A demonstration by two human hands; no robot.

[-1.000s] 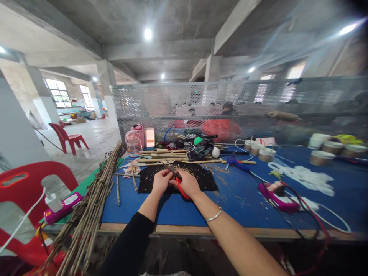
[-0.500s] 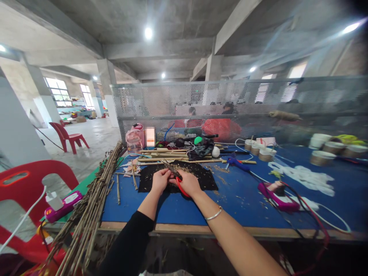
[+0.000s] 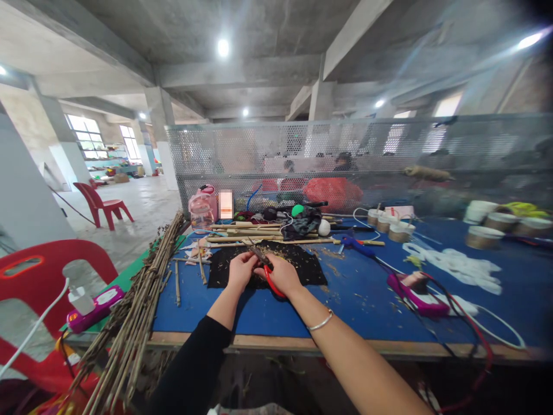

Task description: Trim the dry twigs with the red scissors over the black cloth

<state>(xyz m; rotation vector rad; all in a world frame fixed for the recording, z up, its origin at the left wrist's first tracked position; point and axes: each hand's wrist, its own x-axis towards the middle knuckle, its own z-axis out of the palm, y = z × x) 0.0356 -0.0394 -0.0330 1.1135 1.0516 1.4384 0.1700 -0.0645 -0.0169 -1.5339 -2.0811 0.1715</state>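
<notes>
My right hand [image 3: 280,274] is closed around the red handles of a pair of scissors [image 3: 272,282]. Their dark blades point up and left, past my left fingertips. My left hand [image 3: 240,270] is pinched close beside the blades; whatever lies between its fingers is too small or hidden to name. Both hands are over a black cloth [image 3: 311,266] strewn with pale plant clippings [image 3: 286,251]. Short cut stick pieces [image 3: 177,283] lie to the left of the cloth.
A bundle of dry stems [image 3: 138,323] leans over the table's left edge. Behind the cloth lie bamboo sticks [image 3: 242,239] and a white ball [image 3: 324,228]. To the right are a blue glue gun [image 3: 358,246], a purple power strip [image 3: 425,301] with cables, and paper tubs [image 3: 401,231].
Almost nothing differs. Both hands and the scissors hold nearly the same place over the black cloth; the view has shifted very slightly.
</notes>
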